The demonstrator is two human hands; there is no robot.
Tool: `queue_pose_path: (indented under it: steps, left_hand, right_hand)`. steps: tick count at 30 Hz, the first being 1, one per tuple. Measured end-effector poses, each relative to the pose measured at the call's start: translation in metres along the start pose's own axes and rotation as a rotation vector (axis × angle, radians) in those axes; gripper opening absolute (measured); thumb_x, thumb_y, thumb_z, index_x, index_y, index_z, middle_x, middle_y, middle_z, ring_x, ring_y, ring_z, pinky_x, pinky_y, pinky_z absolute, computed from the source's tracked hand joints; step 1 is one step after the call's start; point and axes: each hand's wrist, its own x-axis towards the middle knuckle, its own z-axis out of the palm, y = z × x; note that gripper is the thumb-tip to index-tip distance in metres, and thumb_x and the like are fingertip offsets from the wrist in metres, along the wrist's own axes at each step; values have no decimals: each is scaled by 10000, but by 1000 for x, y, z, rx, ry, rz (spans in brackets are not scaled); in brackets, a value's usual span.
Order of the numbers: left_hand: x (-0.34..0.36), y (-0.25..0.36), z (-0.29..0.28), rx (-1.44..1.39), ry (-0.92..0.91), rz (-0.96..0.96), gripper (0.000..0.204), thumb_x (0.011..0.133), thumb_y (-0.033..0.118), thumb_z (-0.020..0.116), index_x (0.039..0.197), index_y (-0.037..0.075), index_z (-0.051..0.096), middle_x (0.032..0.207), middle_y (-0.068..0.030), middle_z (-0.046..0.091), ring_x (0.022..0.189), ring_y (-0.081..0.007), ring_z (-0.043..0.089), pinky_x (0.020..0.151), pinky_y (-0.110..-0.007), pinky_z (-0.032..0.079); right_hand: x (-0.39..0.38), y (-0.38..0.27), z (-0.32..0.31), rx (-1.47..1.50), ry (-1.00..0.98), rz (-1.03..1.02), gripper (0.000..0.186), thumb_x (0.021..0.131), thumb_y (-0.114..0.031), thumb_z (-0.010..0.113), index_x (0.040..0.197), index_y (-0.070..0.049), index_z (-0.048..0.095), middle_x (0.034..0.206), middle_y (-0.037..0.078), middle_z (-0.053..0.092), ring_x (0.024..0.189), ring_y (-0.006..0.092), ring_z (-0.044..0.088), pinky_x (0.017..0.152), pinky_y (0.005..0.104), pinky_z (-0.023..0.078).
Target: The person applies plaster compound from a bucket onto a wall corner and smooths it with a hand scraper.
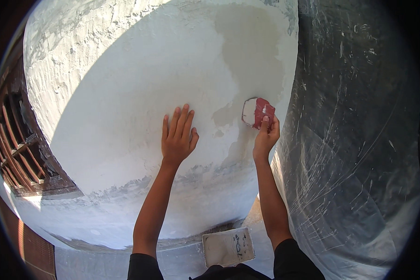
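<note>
My right hand grips a small red and off-white scraper, its rounded pale blade lying close against the plastered wall. My thumb presses on the red part, which has white smears. A darker, damp-looking grey patch of plaster spreads above the tool and runs down beside it. To the left, my left hand rests against the pale wall, palm toward it, fingers stretched upward and thumb apart. It holds nothing.
A rectangular tray with beige paste stands below, by the wall's foot. Dark, white-spattered sheeting hangs along the right. A wooden barred window is at the left. Rough plaster covers the sunlit upper left.
</note>
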Motion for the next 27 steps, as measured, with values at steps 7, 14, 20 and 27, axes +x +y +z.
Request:
queue_pose_path:
  steps: [7,14,20,27]
  left_hand:
    - [-1,3,1,-21,3,-10,457,863,169,564,1312,84,575,1437,-68,511,1374,-235,418,1157,-472,263]
    - [-7,2,2,-3,-8,-5,454,867,180,562,1311,85,578,1436,-67,512,1369,-229,424,1157,-469,261]
    - [-7,0,-1,-14,17,-21,435,845,175,550,1268,109,624,1420,-33,537,1331,-199,471,1141,-452,305]
    - [-10,1,1,-45,-6,-11,459,850,181,568,1301,97,594,1437,-47,515,1360,-214,435,1158,-465,255]
  right_hand:
    - [-11,24,-6,-321,-297,-179,265,972,-148,599,1192,-1,593,1015,34,646,895,89,562,841,255,443]
    - [-10,9,-1,22,-240,-68,210,990,-131,578,1152,3,586,1063,36,644,954,88,572,851,252,446]
    - [8,13,-10,46,15,6,247,990,-134,575,1196,3,582,1045,47,656,942,95,584,830,252,456]
    - [-14,19,-11,-371,-293,-87,237,984,-144,593,1171,2,593,1061,31,654,936,79,569,847,234,441]
